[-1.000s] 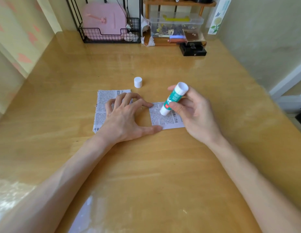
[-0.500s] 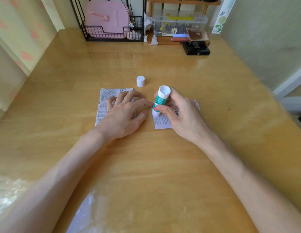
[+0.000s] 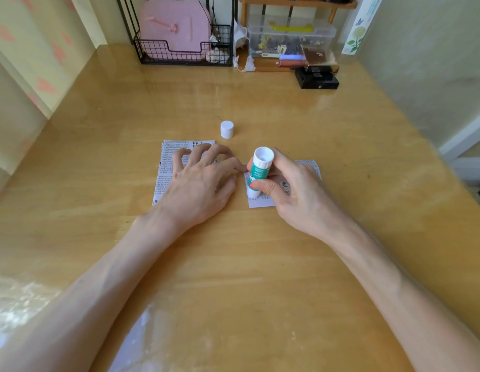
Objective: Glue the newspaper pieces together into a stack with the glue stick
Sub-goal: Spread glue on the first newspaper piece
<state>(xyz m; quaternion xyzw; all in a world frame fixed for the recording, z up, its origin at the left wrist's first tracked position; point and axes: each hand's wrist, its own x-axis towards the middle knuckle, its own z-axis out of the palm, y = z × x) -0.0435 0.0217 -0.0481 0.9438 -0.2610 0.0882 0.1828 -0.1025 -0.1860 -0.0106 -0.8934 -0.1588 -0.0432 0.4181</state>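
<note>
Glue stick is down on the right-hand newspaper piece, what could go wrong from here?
1. The right hand presses the glue stick near the left edge of the right newspaper piece; a stroke may smear glue on the table.
2. The left hand lies mostly on the left newspaper piece, only a fingertip near the right one, so it may slide or wrinkle.
3. The loose cap could be knocked away.

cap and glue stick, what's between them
Nothing: the head view shows only bare table between the cap and the glue stick held in the right hand.
</note>
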